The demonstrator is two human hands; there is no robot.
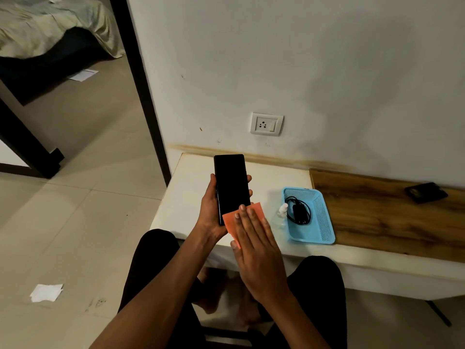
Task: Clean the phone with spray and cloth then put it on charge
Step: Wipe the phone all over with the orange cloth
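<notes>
Phone (232, 184), glossy black (screen dark), long axis toward 12 o'clock, gripped by left hand (210, 212); right hand (254, 238) presses orange cloth (232, 222) with flat fingers at its 6 o'clock end.

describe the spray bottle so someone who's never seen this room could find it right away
Under the wall socket runs a white table carrying a blue basket. The spray bottle stands against the basket's left wall: small, clear, white-topped, unlike the black charger coiled inside.

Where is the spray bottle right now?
In the head view, the spray bottle stands on the white table, right of the hands, touching the blue basket's left edge.
</notes>
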